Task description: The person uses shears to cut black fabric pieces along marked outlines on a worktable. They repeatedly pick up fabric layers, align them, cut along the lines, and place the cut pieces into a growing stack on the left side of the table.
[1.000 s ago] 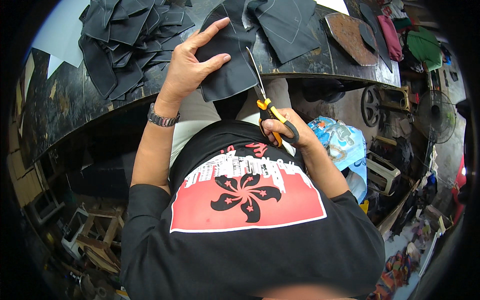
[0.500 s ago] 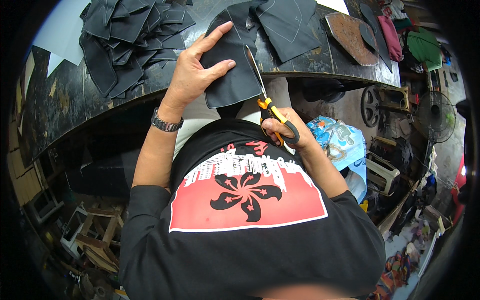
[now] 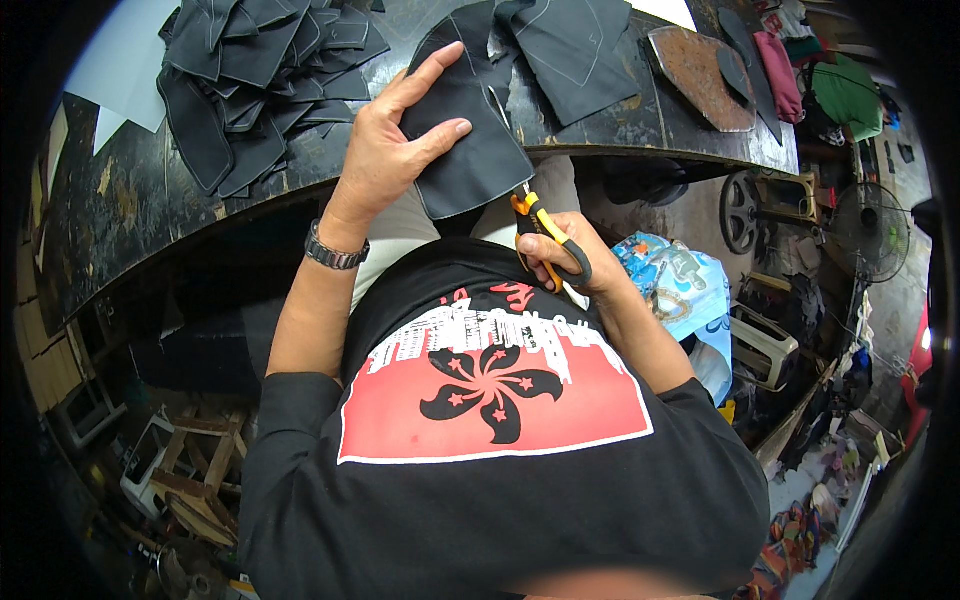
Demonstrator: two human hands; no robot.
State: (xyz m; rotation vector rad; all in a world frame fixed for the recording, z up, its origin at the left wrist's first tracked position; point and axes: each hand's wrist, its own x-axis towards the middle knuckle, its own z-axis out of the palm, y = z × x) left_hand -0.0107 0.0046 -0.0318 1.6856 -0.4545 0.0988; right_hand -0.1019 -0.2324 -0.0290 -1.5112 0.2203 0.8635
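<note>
A black leather-like sheet (image 3: 465, 165) with pale drawn lines lies over the table's near edge and hangs partly past it. My left hand (image 3: 405, 125) holds it; thumb and forefinger stretch out on top, while the other fingers are mostly hidden. At its right edge, my right hand (image 3: 565, 255) grips scissors (image 3: 535, 210) with yellow and black handles. Part of the blades shows beside the sheet; the middle is covered by it. Another marked black piece (image 3: 575, 60) lies just beyond on the right.
Cut black pieces (image 3: 250, 70) are heaped on the worn black table (image 3: 140, 190) at the left. A brown board (image 3: 700, 75) lies at the right end. Below on the right are a blue patterned cloth (image 3: 675, 285), a handwheel (image 3: 741, 212) and a fan (image 3: 873, 232).
The sheet's lower right corner has shifted slightly right and now covers more of the scissor blades. The scissor handles have moved slightly left. My left hand stays nearly in place.
</note>
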